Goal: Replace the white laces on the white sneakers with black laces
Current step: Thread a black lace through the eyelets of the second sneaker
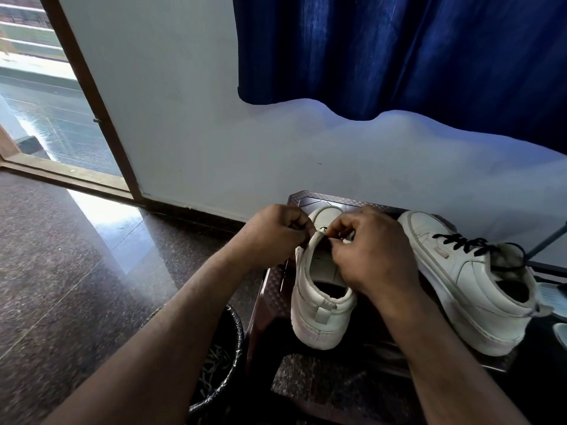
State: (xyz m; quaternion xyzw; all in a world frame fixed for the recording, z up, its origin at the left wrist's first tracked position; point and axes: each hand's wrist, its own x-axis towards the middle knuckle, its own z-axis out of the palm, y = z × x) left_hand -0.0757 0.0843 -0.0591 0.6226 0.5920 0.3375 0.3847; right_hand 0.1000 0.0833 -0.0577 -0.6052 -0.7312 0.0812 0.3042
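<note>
Two white sneakers stand on a dark brown plastic stool (276, 289). The left sneaker (319, 314) faces away from me with its heel toward me. My left hand (276, 231) pinches the left edge of its eyelet flap. My right hand (368, 253) lies over the tongue and pinches something small and dark at the eyelets, seemingly a black lace end; most of it is hidden by my fingers. The right sneaker (478, 289) lies angled to the right and carries a black lace (466, 243) through its eyelets.
A black bin (221, 360) with pale laces inside stands on the granite floor left of the stool. A white wall and blue curtain (399, 56) are behind. An open doorway (46, 111) is at the far left. A dark rod (549, 240) slants at the right edge.
</note>
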